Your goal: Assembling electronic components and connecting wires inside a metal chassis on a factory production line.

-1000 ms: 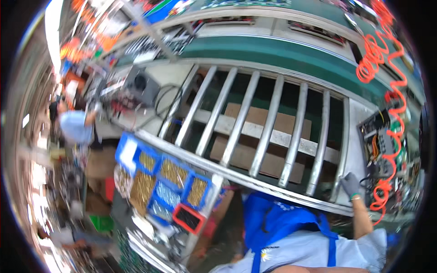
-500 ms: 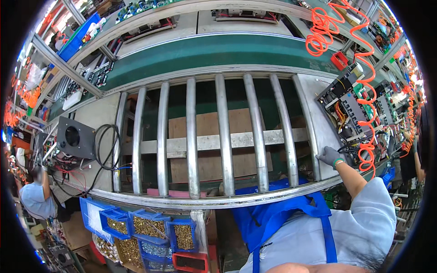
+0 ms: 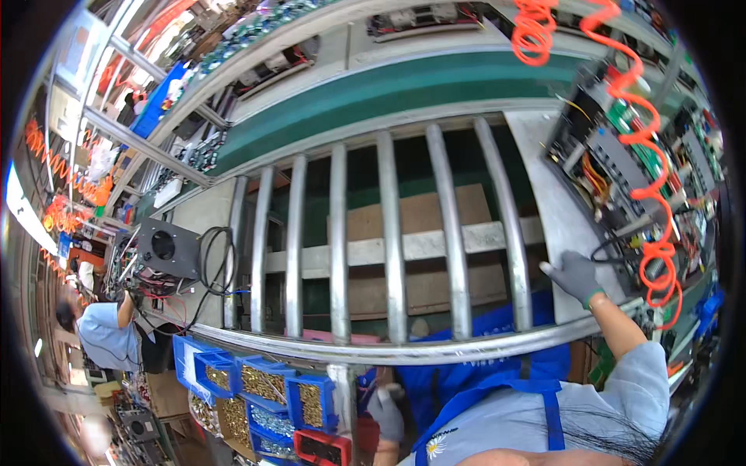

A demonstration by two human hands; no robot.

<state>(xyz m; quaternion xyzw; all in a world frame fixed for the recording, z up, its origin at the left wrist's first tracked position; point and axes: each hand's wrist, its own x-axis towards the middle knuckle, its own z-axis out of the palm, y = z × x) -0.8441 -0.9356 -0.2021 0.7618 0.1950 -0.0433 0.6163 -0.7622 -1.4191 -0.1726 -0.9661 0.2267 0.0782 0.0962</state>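
My right hand (image 3: 575,278), in a grey glove, lies on the bare metal plate (image 3: 550,210) at the right end of the roller conveyor. Its fingers are apart and hold nothing. Close beside it stands an open electronic unit (image 3: 614,175) with exposed circuit boards, wires and a black cable. Low in the view, my gloved left hand (image 3: 386,415) is just in front of the conveyor's near rail (image 3: 435,353), to the right of the parts bins. Its fingers look loosely extended, slightly blurred, with nothing visible in them.
Several bare metal rollers (image 3: 392,256) span the conveyor's middle. A dark metal housing (image 3: 167,247) with a coiled cable (image 3: 216,260) sits at left. Blue bins (image 3: 311,400) of small fasteners hang nearby. Orange coiled hoses (image 3: 657,194) dangle at right. A co-worker (image 3: 109,334) is far left.
My left hand has come into view at the lower middle. The whole view has tilted and shifted; my right hand stays on the plate, its fingers nearer the unit's cable.
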